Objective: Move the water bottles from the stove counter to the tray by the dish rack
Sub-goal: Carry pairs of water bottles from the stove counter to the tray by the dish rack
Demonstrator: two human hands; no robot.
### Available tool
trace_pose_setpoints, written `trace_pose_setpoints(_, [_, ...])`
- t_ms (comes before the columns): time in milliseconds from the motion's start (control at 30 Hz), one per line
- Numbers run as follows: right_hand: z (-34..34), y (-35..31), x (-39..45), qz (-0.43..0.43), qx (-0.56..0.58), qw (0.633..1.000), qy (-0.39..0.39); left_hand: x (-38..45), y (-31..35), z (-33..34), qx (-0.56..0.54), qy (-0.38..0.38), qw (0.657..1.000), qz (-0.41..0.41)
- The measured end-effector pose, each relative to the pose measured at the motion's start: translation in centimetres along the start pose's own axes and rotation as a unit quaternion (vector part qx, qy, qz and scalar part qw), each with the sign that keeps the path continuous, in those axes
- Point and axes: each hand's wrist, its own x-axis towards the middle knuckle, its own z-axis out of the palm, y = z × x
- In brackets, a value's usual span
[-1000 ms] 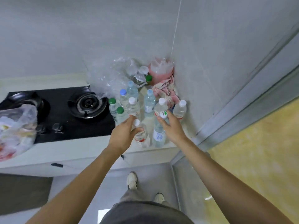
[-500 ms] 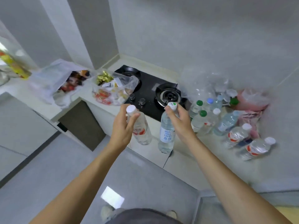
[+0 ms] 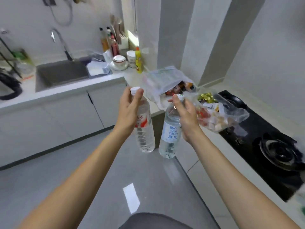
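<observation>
- Now both bottles are off the stove surface (image 3: 189, 164) and hang in mid-air over the grey floor (image 3: 148, 179); a second ago they stood among the cluster by the wall.
- Left hand (image 3: 128, 111) grips the clear red-labelled plastic water bottle (image 3: 144, 129) at neck and white cap.
- Right hand (image 3: 184, 118) grips the clear blue-labelled plastic water bottle (image 3: 170, 134) the same way, under its cap.
- View has swung left: black gas hob (image 3: 264, 146) now at right, grey sink (image 3: 61, 73) ahead.
- Pickup looks done; this is the carry leg.
- White tray (image 3: 98, 69) just right of the sink is probably the target, but dish rack not clearly identifiable.
- Remaining bottles are out of view.
</observation>
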Motion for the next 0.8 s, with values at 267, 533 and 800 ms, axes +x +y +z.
trace_pose_setpoints(267, [21.4, -0.6, 6.7, 0.022, 0.027, 0.981, -0.191, 5.7, 0.2, -19.2, 0.072, 0.202, 0.976, -0.020])
trace_pose_setpoints(533, [40.4, 1.0, 13.5, 0.039, 0.054, 0.930, -0.361, 11.1, -1.7, -33.4, 0.077, 0.349, 0.931, -0.074])
trace_pose_setpoints(800, [56.4, 1.2, 17.4, 0.056, 0.046, 0.857, -0.510, 13.8, -2.4, -43.6, 0.029, 0.481, 0.871, -0.092])
